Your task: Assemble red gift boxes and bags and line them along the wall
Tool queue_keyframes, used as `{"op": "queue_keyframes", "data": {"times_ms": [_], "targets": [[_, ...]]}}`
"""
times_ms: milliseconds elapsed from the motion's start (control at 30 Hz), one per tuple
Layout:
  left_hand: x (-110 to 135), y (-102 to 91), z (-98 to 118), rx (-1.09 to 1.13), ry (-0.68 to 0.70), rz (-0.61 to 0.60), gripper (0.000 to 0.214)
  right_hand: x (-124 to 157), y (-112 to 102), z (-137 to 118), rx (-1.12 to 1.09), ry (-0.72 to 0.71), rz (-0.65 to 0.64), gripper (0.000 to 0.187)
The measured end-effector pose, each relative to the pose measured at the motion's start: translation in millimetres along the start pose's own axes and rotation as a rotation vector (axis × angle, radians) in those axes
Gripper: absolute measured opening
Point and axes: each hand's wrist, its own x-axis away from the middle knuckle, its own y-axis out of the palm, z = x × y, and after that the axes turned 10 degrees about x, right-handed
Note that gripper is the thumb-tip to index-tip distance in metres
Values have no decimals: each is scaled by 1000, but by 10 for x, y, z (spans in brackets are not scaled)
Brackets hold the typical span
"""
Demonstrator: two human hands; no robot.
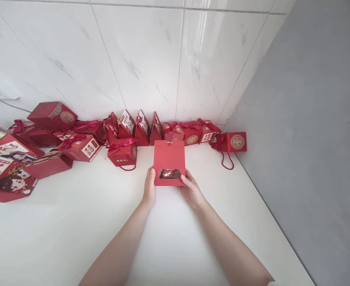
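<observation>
A plain red gift box (169, 157) is held upright in front of me, above the white table. Its lower part has a rounded window with shiny, gold-and-dark wrapped contents showing through, and a small notch sits near its top edge. My left hand (150, 184) grips the box's left side, thumb along the edge. On the opposite side my right hand (192, 190) holds the lower right corner, its thumb on the front beside the window. The fingers behind the box are mostly hidden.
Red boxes with ribbons, such as a bow-tied box (122, 154), line the tiled wall (145, 51). A box with a round gold emblem (237, 142) lies at the right end. Larger printed boxes (11, 178) crowd the left. A grey panel (312, 131) borders the white table (169, 246).
</observation>
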Motion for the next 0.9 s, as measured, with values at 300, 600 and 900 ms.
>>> {"op": "queue_keyframes", "data": {"times_ms": [300, 600, 900], "targets": [[-4, 18, -5, -2, 25, 3, 51, -33, -3, 66, -12, 3, 54, 46], [2, 15, -6, -2, 20, -113, 52, -27, 16, 42, -14, 4, 78, 46], [-12, 1, -18, -28, 39, -40, 52, -51, -24, 114, -19, -11, 55, 43]]}}
